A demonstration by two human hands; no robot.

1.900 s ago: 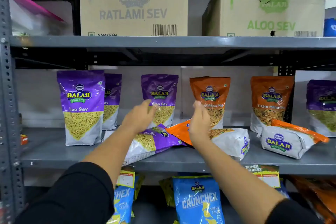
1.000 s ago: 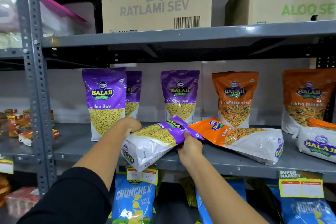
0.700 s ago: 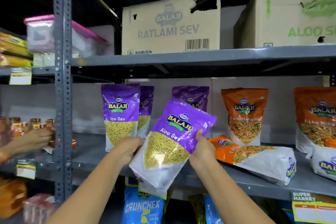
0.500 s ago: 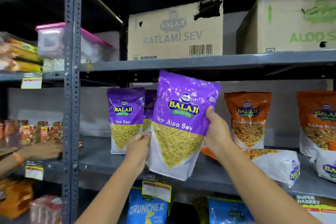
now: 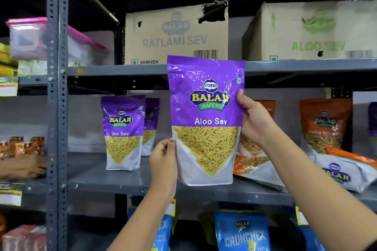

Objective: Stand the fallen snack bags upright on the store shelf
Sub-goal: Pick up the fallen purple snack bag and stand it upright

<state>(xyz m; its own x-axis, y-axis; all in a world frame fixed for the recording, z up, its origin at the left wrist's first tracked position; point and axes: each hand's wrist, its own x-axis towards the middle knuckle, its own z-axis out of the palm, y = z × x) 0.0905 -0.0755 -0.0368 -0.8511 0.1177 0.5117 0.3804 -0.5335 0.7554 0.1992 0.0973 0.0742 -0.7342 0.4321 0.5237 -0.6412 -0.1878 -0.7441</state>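
Note:
I hold a purple Aloo Sev bag (image 5: 206, 120) upright in front of the grey shelf (image 5: 122, 181), its bottom just above the shelf's front edge. My left hand (image 5: 164, 161) grips its lower left edge. My right hand (image 5: 255, 120) grips its right side. Two purple Aloo Sev bags (image 5: 122, 132) stand upright at the back left. An orange bag (image 5: 253, 169) lies fallen to the right, and another orange bag (image 5: 346, 171) lies on its side further right. An orange bag (image 5: 324, 126) stands upright behind it.
A grey perforated upright post (image 5: 58, 108) rises at the left. Cardboard boxes (image 5: 175, 34) sit on the shelf above. Blue Crunchex bags (image 5: 242, 232) hang below. Another person's hand (image 5: 24, 167) reaches onto the neighbouring shelf at far left.
Both hands picked the fallen purple bag off the shelf, turned it from lying to upright and raised it. The view shifted left and closer.

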